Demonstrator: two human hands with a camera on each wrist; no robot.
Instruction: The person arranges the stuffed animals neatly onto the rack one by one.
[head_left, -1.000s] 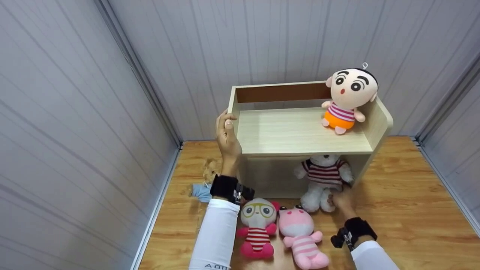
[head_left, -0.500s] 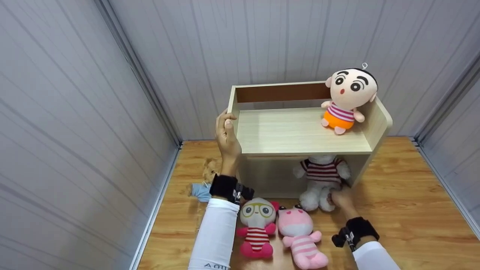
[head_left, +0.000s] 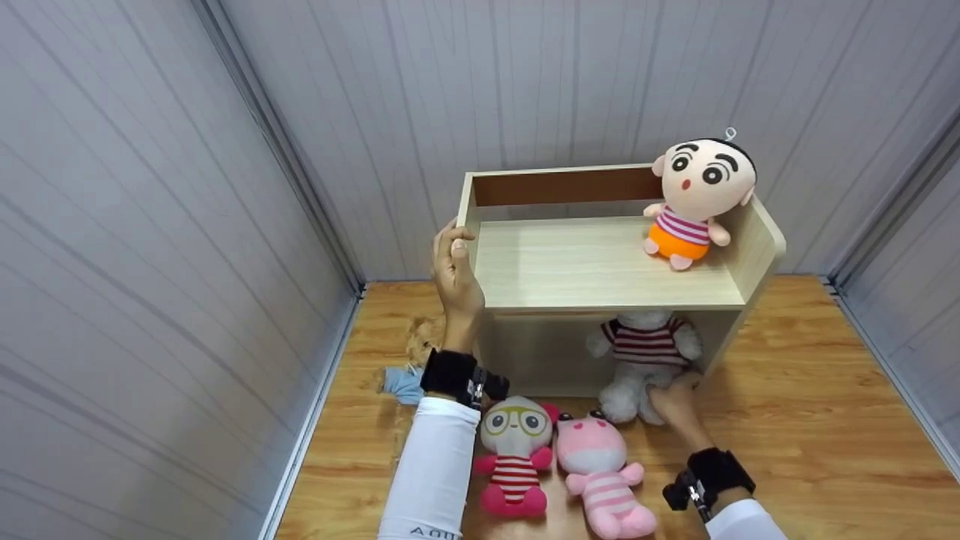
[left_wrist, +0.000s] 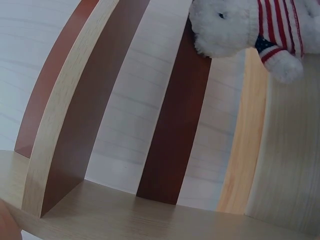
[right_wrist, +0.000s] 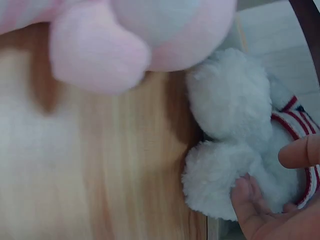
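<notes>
**Two hands at the shelf, one on the bear**

Left hand curls its fingers over the wooden shelf's side edge, steadying it. Right hand clamps around the white bear's lower leg, thumb one side, fingers the other, bear half inside the lower compartment. I'd call this the seating step; next likely needs a gentle push deeper, then release.

The shelf is pale wood with a reddish-brown back. The doll on it wears pink stripes and orange shorts. The white bear has a red-and-white striped shirt. The pink pig is striped too; the cream toy has yellow glasses and red stripes.
</notes>
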